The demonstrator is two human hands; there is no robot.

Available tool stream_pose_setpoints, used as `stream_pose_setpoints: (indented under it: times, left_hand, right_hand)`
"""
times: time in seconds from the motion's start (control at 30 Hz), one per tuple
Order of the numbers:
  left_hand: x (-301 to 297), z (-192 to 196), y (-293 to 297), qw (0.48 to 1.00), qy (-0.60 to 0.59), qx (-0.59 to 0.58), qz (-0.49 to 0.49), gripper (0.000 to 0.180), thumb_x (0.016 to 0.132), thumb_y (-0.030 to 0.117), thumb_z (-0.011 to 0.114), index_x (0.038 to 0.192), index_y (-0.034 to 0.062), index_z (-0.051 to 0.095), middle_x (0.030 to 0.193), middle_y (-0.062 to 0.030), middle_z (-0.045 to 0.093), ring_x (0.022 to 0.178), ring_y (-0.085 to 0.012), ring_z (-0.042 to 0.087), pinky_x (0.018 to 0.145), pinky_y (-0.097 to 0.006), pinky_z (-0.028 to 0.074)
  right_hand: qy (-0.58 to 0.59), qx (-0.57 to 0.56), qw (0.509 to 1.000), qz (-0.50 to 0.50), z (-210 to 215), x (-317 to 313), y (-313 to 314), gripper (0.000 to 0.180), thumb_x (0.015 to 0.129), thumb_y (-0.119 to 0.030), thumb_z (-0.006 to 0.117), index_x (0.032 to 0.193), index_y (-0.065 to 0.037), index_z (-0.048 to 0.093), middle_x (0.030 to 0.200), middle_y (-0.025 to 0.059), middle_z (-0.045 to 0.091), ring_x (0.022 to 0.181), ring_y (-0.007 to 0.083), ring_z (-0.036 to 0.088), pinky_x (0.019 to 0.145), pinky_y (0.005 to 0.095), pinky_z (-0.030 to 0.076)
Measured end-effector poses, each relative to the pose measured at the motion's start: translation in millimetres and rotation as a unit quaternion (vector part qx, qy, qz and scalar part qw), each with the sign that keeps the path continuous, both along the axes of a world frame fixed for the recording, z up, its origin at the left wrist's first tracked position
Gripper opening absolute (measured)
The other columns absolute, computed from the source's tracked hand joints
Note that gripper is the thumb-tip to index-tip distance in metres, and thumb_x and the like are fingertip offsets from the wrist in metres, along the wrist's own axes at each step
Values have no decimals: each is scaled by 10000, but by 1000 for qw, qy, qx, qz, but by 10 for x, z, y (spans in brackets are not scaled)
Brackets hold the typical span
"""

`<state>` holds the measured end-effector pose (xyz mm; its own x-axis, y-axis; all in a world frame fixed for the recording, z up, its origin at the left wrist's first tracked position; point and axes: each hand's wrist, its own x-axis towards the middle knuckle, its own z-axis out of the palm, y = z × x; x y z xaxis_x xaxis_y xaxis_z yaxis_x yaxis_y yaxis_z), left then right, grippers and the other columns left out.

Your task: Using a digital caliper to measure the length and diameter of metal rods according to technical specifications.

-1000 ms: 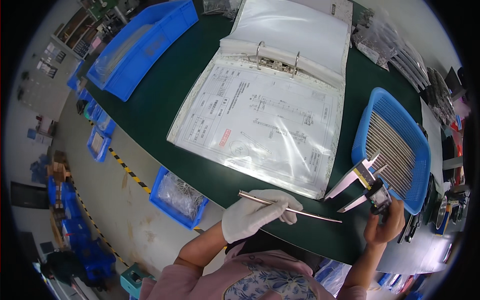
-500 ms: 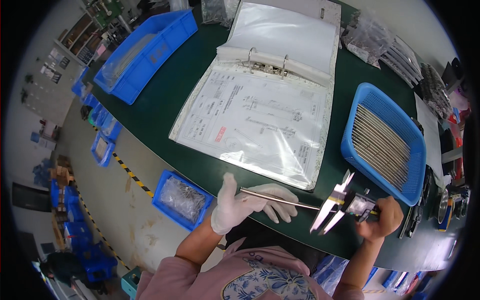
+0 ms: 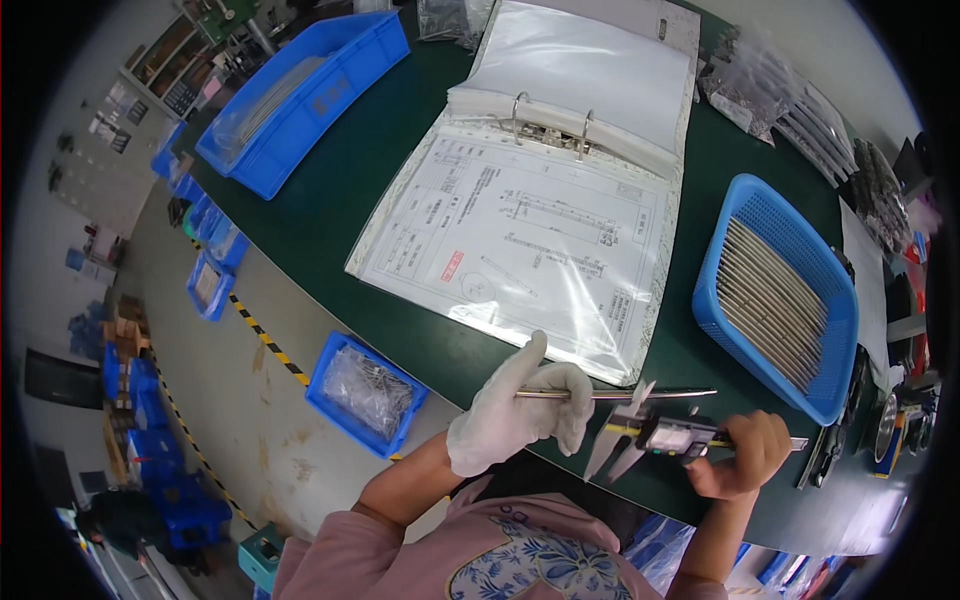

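Observation:
My left hand [image 3: 510, 415], in a white glove, has its fingers curled round a slim metal rod [image 3: 682, 393]. The rod lies nearly level and sticks out to the right, past the upper jaws of a digital caliper [image 3: 672, 437]. My bare right hand [image 3: 748, 455] grips the caliper's beam and slide, its large jaws pointing down and left beside the gloved fingers. Whether the rod touches the caliper, I cannot tell. Right of both hands stands a blue perforated basket [image 3: 718, 312] with several similar rods lying side by side.
An open ring binder [image 3: 400, 250] with a drawing in a clear sleeve lies beyond my hands on the green table [image 3: 300, 255]. A blue crate [image 3: 300, 130] stands far left. Below the table's left edge is a blue bin [image 3: 322, 400] of bagged parts. Plastic-wrapped parts [image 3: 800, 125] lie far right.
My left hand has moved right and its fingers have curled in more. The rod has swung level from a slant. The caliper has shifted left, its upper jaws now beside the rod.

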<state>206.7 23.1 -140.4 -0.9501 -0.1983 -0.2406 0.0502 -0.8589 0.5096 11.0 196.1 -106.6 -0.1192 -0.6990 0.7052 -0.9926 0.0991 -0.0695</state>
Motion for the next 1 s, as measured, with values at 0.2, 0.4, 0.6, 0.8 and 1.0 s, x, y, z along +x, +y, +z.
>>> stream_pose_setpoints:
  times: [0.2, 0.4, 0.6, 0.8, 1.0]
  left_hand:
    - [-105, 3, -16, 997, -24, 69, -24, 695, 891, 626, 167, 834, 34, 528, 681, -49, 520, 619, -182, 539, 618, -310, 467]
    - [-119, -56, -66, 995, 5, 95, -40, 699, 883, 639, 175, 839, 36, 526, 675, -40, 503, 623, -183, 532, 618, -300, 458]
    - [-97, -36, -54, 992, 13, 119, -34, 701, 877, 648, 187, 845, 40, 536, 687, -33, 514, 610, -161, 520, 600, -274, 432]
    - [-91, -41, -20, 992, -3, 123, -25, 672, 887, 631, 197, 850, 58, 547, 761, -39, 566, 641, -105, 477, 599, -216, 356]
    - [-106, 56, -60, 989, -10, 146, -17, 605, 914, 566, 204, 877, 43, 507, 863, -142, 543, 843, -261, 553, 751, -337, 424]
  right_hand:
    - [-7, 38, 999, 22, 3, 16, -16, 616, 634, -671, 615, 576, -90, 419, 477, 29, 312, 393, 199, 320, 414, 320, 214]
    - [-13, 80, 996, 48, -12, 53, -83, 654, 607, -708, 606, 548, -105, 359, 478, 28, 305, 389, 195, 310, 415, 317, 195]
    - [-31, 7, 999, 34, -131, 168, -102, 665, 664, -711, 547, 592, -65, 405, 515, 53, 351, 412, 219, 324, 429, 328, 219]
    - [-17, 71, 997, 40, 8, 237, -136, 553, 687, -628, 602, 635, -92, 477, 480, 20, 346, 390, 187, 362, 407, 301, 257]
    - [-64, 108, 987, 101, -66, 287, -229, 518, 642, -566, 657, 566, -94, 459, 481, 22, 341, 385, 195, 362, 390, 307, 254]
